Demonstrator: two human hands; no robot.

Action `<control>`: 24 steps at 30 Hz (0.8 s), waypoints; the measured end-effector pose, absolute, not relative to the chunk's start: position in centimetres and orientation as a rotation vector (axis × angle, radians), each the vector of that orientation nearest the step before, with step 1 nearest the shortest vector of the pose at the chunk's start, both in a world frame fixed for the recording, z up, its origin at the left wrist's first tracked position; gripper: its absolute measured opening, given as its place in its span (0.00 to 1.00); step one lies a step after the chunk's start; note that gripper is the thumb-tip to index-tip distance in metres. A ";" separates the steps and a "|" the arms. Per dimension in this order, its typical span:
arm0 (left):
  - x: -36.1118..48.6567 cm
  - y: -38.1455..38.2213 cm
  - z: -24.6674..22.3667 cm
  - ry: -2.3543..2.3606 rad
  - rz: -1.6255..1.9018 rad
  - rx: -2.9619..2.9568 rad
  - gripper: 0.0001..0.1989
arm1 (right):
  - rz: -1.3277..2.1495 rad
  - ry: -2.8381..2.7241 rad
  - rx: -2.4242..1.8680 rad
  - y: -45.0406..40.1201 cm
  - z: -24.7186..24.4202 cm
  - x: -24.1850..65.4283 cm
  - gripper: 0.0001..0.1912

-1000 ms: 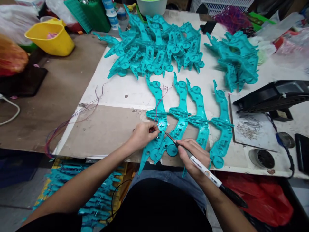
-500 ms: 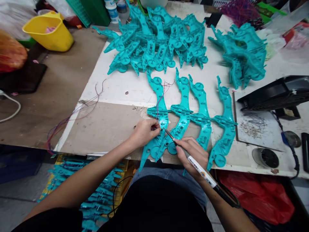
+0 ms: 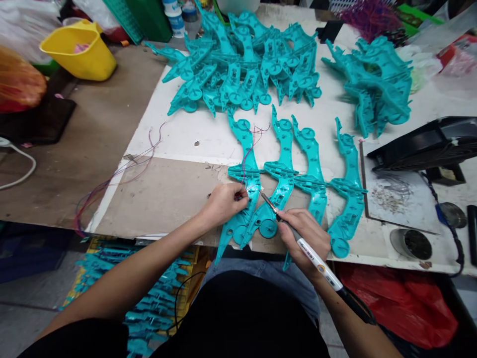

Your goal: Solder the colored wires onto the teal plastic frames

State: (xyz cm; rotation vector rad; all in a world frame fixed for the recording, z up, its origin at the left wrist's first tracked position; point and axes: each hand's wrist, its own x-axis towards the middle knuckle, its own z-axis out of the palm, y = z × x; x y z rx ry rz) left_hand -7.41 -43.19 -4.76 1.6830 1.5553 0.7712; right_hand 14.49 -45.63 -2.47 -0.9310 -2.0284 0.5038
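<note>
Near two hands (image 3: 226, 203) (image 3: 306, 237) lie four separate teal parts (image 3: 250, 149).

The left hand (image 3: 225, 204) hides the ends of the thin wires (image 3: 244, 164) it pinches, and the joint on the leftmost turquoise frame (image 3: 250, 149) is too small to read. The right hand (image 3: 305, 236) covers part of the soldering iron (image 3: 313, 257). The black fan (image 3: 428, 141) is cut off at right, the white tub (image 3: 238, 5) at the far edge. Pink contents in the yellow bin (image 3: 95, 62) are too blurred to name.
</note>
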 end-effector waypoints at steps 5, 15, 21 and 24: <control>-7.3 -43.3 -4.7 1.561 0.785 1.674 0.05 | 0.508 -2.015 -0.951 -45.1 -2.2 14.2 0.16; -7.3 -43.3 -4.7 1.548 0.782 1.705 0.04 | 0.543 -1.937 -1.120 -44.3 -1.8 13.4 0.12; -7.5 -43.4 -4.8 1.499 0.801 1.713 0.04 | 0.747 -1.962 -1.106 -41.3 -3.2 10.8 0.19; -7.6 -43.3 -4.9 1.494 0.798 1.718 0.05 | 0.861 -1.935 -1.067 -40.2 -3.6 9.4 0.20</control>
